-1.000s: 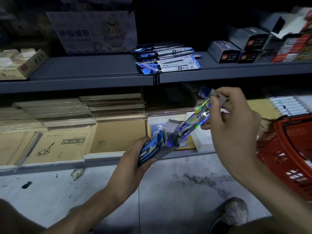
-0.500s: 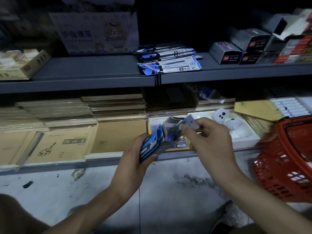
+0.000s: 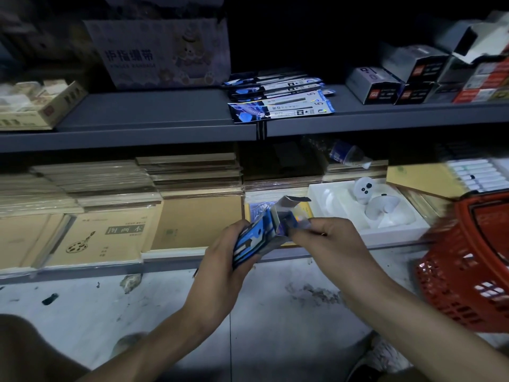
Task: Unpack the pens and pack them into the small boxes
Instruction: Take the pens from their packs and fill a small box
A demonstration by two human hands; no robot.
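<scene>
Currently the left hand point(image 3: 220, 260) is gripping the box point(image 3: 252, 239) low centre, fingers wrapped round its blue side. The box mouth is pointing up and right, with the flap point(image 3: 292, 200) standing open. The right hand point(image 3: 330, 244) is pinching the pack point(image 3: 289, 220) at that mouth, fingertips clamped on its shiny end. The pack is sitting just right of the opening, mostly hidden; cannot tell how deep it is going. Its long axis is running lower left to upper right, in line with the box, so the push is probably going down-left. The right hand is nearer. The pack is looking thin, glossy, holographic blue-purple, likely slippery. More packs point(image 3: 281, 106) are lying on the upper shelf point(image 3: 151, 111).
</scene>
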